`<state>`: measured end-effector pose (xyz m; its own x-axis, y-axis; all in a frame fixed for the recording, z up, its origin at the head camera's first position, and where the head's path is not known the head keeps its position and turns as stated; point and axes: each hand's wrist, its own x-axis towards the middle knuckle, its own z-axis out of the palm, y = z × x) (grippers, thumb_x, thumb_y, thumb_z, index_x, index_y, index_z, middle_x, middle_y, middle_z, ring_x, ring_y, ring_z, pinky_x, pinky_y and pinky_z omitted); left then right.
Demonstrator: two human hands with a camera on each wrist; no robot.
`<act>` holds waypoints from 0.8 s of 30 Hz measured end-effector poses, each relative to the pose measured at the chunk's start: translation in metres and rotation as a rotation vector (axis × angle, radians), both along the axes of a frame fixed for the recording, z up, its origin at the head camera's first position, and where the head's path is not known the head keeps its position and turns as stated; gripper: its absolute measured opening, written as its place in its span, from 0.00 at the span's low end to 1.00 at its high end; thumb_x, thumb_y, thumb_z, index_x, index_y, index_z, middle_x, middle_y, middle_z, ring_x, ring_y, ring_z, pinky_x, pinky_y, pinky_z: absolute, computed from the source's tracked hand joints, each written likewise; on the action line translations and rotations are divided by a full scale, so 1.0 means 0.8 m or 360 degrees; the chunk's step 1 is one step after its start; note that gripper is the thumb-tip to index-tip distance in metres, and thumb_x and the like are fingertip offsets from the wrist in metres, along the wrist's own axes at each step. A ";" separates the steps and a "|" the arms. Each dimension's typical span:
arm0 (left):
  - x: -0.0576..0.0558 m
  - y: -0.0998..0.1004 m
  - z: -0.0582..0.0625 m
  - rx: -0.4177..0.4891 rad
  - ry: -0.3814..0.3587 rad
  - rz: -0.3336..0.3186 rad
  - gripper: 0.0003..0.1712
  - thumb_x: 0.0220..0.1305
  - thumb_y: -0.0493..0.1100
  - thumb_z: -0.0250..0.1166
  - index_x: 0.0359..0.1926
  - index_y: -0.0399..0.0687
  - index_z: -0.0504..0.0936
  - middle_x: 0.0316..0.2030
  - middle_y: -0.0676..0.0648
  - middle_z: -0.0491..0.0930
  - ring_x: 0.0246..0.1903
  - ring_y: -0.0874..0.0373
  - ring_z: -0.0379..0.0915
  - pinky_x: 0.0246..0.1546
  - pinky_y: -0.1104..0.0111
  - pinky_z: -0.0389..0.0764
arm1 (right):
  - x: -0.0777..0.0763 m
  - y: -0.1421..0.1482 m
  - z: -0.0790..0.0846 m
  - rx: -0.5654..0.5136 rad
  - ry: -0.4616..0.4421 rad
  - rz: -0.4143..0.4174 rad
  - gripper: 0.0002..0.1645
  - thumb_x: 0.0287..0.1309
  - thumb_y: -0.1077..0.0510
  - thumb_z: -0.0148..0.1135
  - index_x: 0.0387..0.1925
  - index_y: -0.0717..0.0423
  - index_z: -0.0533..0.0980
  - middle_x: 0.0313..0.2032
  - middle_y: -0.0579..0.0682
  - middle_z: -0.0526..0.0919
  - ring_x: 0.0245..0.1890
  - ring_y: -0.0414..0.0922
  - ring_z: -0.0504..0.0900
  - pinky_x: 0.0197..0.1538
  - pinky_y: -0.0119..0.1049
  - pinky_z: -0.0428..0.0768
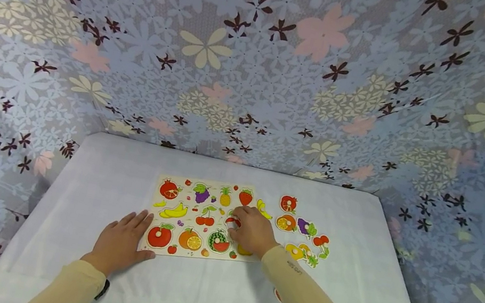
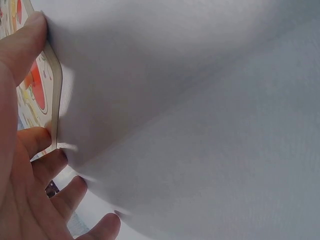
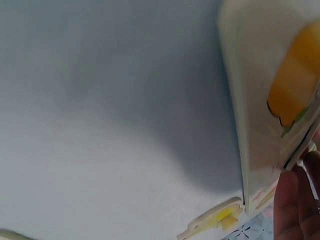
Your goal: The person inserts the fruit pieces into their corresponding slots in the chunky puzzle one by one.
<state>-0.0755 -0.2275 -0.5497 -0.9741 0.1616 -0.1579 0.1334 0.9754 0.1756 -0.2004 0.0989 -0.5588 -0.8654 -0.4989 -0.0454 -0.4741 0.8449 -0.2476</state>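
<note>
Head view: the fruit board (image 1: 187, 255) lies flat on the white table (image 1: 121, 173). My left hand (image 1: 121, 239) rests at its left edge, fingers spread. My right hand (image 1: 255, 232), over its right part, pinches a fruit piece (image 1: 234, 220); which fruit, I cannot tell, since my fingers cover most of it. An orange piece (image 1: 286, 222) and a grape piece (image 1: 306, 228) lie loose to the right.

Left wrist view: my thumb touches the board's rim near a corner; this hand grips nothing. The board looks stiff, so light pressure there should steady it.

Right wrist view: the pinched piece is tilted above the board, and a banana piece (image 3: 217, 217) lies beside the rim. I judge the pinched piece light, rigid and rather smooth, best held by opposite edges; narrow projections might chip.
</note>
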 end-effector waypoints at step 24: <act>0.000 0.002 -0.003 -0.0007 -0.0015 0.0009 0.57 0.53 0.67 0.72 0.74 0.39 0.63 0.72 0.36 0.62 0.68 0.35 0.58 0.61 0.37 0.65 | 0.001 0.017 0.011 -0.0010 -0.0039 0.0058 0.24 0.59 0.46 0.69 0.57 0.45 0.79 0.58 0.43 0.78 0.58 0.44 0.76 0.57 0.42 0.79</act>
